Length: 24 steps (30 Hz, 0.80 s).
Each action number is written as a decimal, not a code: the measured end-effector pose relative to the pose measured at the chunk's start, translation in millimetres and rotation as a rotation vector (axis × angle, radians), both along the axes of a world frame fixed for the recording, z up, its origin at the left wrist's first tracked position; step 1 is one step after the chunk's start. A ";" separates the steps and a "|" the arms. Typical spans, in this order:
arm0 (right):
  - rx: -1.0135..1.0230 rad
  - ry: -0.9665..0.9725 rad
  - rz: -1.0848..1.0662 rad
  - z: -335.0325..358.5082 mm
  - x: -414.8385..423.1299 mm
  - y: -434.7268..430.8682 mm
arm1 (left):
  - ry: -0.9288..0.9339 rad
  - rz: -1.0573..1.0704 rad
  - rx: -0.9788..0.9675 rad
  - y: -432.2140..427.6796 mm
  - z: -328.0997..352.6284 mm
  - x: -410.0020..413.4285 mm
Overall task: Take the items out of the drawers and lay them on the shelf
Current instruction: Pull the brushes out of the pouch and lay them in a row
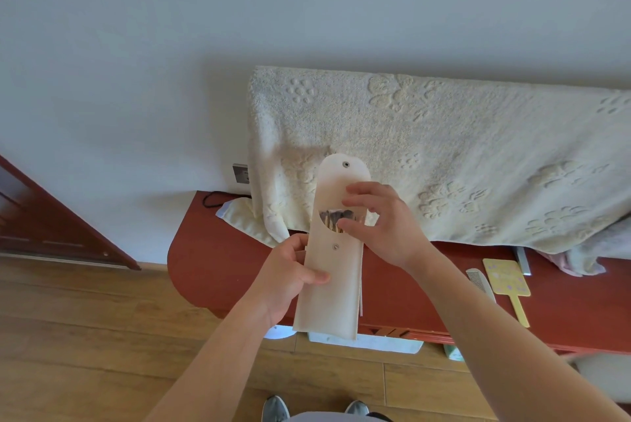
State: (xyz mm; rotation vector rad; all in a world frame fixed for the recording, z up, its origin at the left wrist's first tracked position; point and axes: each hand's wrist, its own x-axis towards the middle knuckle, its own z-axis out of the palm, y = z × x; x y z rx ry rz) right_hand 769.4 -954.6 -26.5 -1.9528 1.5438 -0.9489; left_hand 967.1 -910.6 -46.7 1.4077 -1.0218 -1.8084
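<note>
- Head view looks down on a cream snap pouch held upright in the air over the front edge of the red shelf; it touches no surface
- left hand grips the pouch's lower left edge, thumb across the front, fingers curled behind
- right hand sits at the pouch's upper part with bent fingers; the forefinger lies on the raised flap and the thumb tip at the mouth; whether it pinches anything or only touches, I cannot tell
- flap is unsnapped and stands up; dark-tipped brushes show in the opening, not yet drawn out
- on the shelf to the right lie a white comb and a yellow paddle-shaped card on a handle, side by side and just apart; these look like items laid out there, though that is a guess
- a cream embossed towel hangs against the wall and spills onto the shelf's back
- below the shelf front a pale drawer seems to stand open; its contents are mostly hidden, save a green scrap at its right end
- judgement: the task is partway; the pouch is out of the drawer but not yet laid down, and it needs a bare patch of shelf left of the comb; how much remains in the drawers cannot be told
</note>
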 end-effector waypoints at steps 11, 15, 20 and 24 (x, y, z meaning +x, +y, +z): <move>0.096 0.005 -0.029 3.5 7.1 -8.1 | 0.004 -0.029 0.005 0.0 -3.3 2.5; 0.100 0.031 -0.029 3.3 10.5 -10.8 | 0.005 -0.026 0.011 0.0 -5.3 3.8; 0.118 0.038 0.003 2.1 14.1 -14.5 | 0.007 -0.028 0.014 -3.4 -6.4 6.3; 0.126 -0.007 -0.022 3.8 15.8 -18.7 | 0.010 -0.041 0.009 -7.0 -5.0 7.6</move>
